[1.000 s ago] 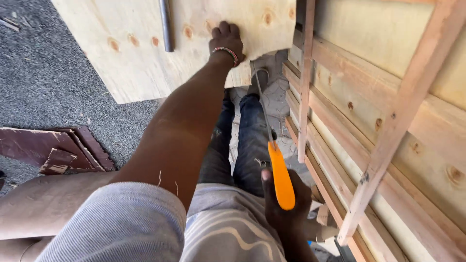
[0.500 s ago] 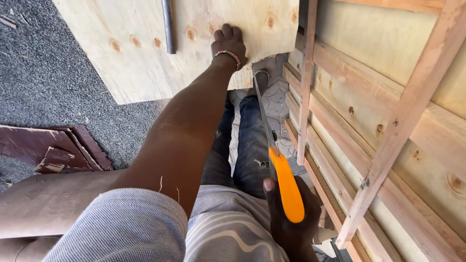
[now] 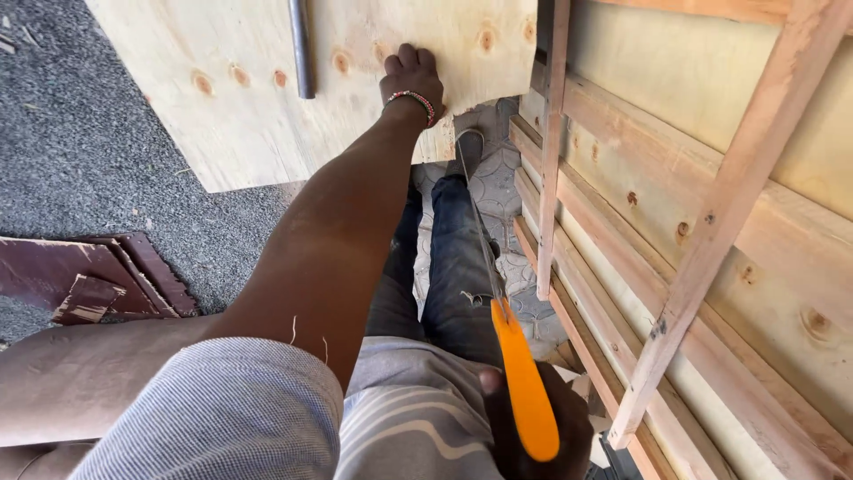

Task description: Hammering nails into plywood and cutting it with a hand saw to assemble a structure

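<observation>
Clenched right grip on an orange-handled handsaw, left palm flat on a plywood sheet.

Right hand (image 3: 538, 436), at about 5 o'clock in the view, is closed around the orange handle of the handsaw (image 3: 524, 391). The saw's long axis runs from that handle up toward 12 o'clock, its thin blade pointing away from the person and reaching the near edge of the plywood sheet (image 3: 240, 116). Left hand (image 3: 410, 82), with a beaded bracelet at the wrist, lies open and pressed on the sheet near that edge, grasping nothing. A dark metal rod (image 3: 302, 49) rests on the sheet toward 11 o'clock. Slatted timber framing (image 3: 711, 222) fills 3 o'clock; dark red board scraps (image 3: 98, 284) lie on the grey ground at 9 o'clock.
</observation>
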